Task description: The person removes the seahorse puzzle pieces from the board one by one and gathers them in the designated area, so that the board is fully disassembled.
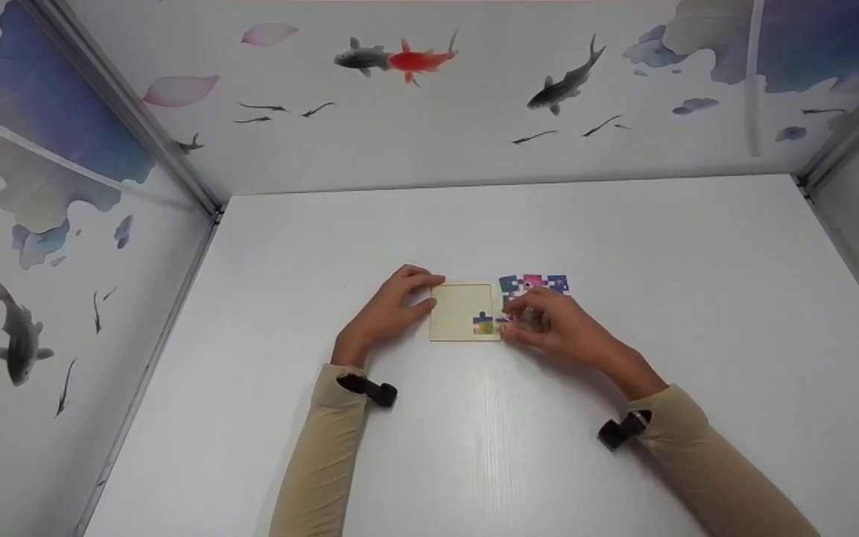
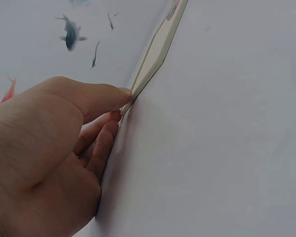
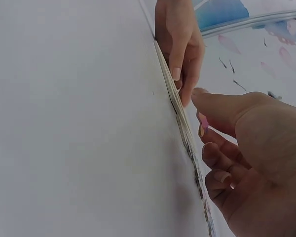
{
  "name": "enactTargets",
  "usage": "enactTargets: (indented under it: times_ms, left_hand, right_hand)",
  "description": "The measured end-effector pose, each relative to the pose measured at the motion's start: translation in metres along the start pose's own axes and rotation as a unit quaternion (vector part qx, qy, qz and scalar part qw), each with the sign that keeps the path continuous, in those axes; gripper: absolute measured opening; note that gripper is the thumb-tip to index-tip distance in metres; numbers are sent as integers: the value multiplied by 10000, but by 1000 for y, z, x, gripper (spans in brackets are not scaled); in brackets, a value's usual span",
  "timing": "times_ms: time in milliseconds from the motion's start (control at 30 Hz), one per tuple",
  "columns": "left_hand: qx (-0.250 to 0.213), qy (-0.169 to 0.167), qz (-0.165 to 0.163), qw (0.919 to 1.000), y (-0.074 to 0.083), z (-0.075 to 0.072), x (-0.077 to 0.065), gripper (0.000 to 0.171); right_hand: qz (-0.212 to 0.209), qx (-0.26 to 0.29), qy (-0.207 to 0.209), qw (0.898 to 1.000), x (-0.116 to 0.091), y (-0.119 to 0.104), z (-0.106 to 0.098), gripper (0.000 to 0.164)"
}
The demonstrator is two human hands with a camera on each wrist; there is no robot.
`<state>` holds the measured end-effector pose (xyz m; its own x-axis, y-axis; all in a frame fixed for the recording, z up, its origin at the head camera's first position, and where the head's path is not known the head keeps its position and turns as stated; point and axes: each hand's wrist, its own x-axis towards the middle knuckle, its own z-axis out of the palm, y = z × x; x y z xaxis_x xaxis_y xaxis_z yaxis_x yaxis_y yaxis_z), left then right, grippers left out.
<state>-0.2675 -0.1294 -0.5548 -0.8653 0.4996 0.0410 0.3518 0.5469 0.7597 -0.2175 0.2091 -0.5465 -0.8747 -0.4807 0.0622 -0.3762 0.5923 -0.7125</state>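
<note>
A square, pale wooden puzzle tray (image 1: 452, 307) lies flat on the table, one jigsaw piece (image 1: 482, 324) in its lower right corner. At the tray's left side my left hand (image 1: 394, 304) holds the edge, thumb on the side and index finger by the upper left corner. My right hand (image 1: 565, 327) pinches a small colourful jigsaw piece (image 3: 203, 123) between thumb and index finger, just beyond the tray's right edge. Behind and partly under that hand is a group of blue, pink and purple jigsaw pieces (image 1: 534, 283), some hidden by the fingers.
The white table (image 1: 429, 447) is bounded by a back wall (image 1: 474, 156) and a left wall (image 1: 146, 246), both printed with fish and petals. Each wrist carries a black camera mount over a tan sleeve (image 1: 325, 447).
</note>
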Motion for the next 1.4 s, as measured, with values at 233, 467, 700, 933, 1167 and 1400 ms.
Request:
enactTargets:
  times_ms: [233,467,700,933,1167,1400]
  left_hand:
    - [-15,19,46,10000,0,-1,-1,42]
    - [-33,22,-6,10000,3,0,-1,42]
    - [49,34,22,10000,2,0,-1,42]
    - [108,-19,16,9999,0,0,-1,42]
    - [103,11,-96,9999,-1,0,0,42]
    - [62,7,-83,9999,-1,0,-1,42]
  right_hand:
    - [233,-355,85,9991,-13,15,-19,34]
    - [397,-497,5,9980,-19,22,-31,35]
    - [408,-514,-32,9978,-20,24,-30,34]
    - [487,-511,-33,9975,-20,21,-28,31]
    - [398,-490,-57,9980,-19,22,-27,24]
    - [315,-447,-113,9984,-18,21,-25,21]
